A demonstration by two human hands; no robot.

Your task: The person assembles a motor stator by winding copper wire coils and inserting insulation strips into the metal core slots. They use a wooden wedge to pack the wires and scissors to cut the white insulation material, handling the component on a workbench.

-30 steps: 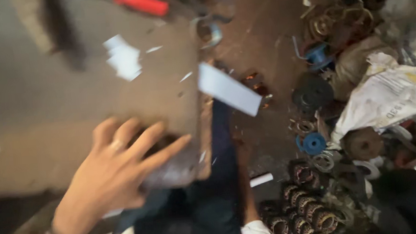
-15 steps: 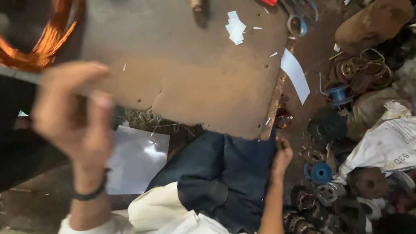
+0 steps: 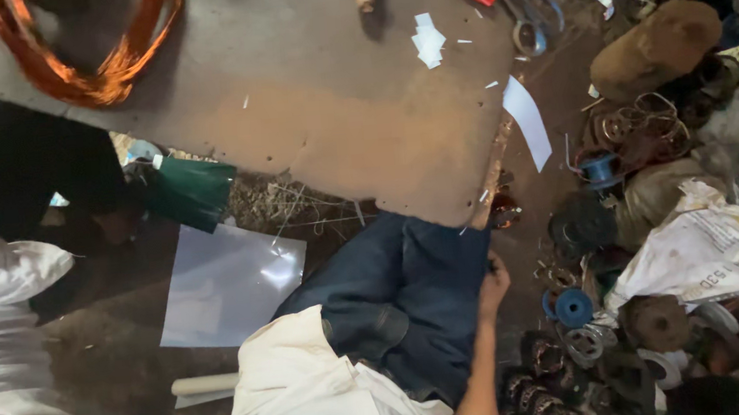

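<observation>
The right hand (image 3: 493, 278) is rested, fingers loosely curled and grasping nothing, against the dark blue denim knee (image 3: 411, 292) for support; the left hand is unseen.

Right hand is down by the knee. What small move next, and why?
Probably lift the right hand up to the white paper strip. The strip juts past the edge of the board and may slip, and the hand rests against the jeans just below it.
</observation>
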